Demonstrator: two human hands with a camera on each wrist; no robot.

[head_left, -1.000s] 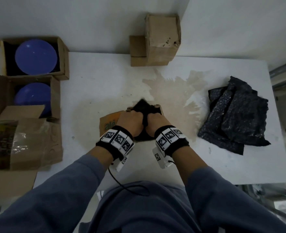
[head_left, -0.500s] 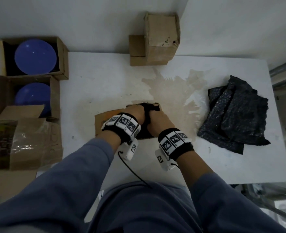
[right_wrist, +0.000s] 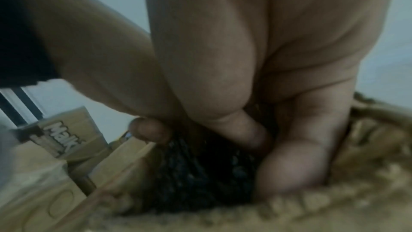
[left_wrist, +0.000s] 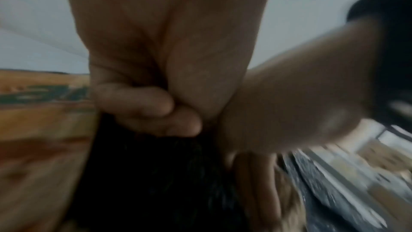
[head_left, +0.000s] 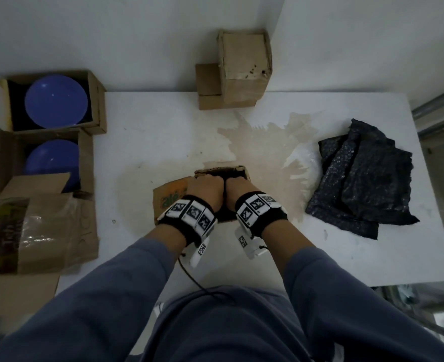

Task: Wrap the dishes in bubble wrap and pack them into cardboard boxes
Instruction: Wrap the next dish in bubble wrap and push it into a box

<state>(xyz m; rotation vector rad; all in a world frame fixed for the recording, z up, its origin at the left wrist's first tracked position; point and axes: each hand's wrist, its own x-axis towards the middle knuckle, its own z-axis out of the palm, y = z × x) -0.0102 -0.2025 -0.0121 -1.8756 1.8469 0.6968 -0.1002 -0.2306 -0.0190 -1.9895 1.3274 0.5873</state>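
left hand (head_left: 207,190): I'm seeing it gripping the black bubble-wrapped bundle (right_wrist: 200,174), fingers curled.
right hand (head_left: 239,190): gripping the same bundle.
bundle: sitting inside the open cardboard box (head_left: 222,170), mid surface (head_left: 150,142).
spare wrap (head_left: 364,178): lying right.

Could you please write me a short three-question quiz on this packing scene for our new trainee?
1. True or false: both hands are pushing a black wrapped bundle into the open cardboard box on the table.
2. How many blue dishes lie in open boxes at the left edge?
3. Where are the spare black bubble wrap sheets: A) table's right side, B) on the tall closed box, C) on the floor?

Key
1. True: left hand and right hand grip it side by side.
2. Two: far blue dish, near blue dish.
3. A: bubble wrap sheets.
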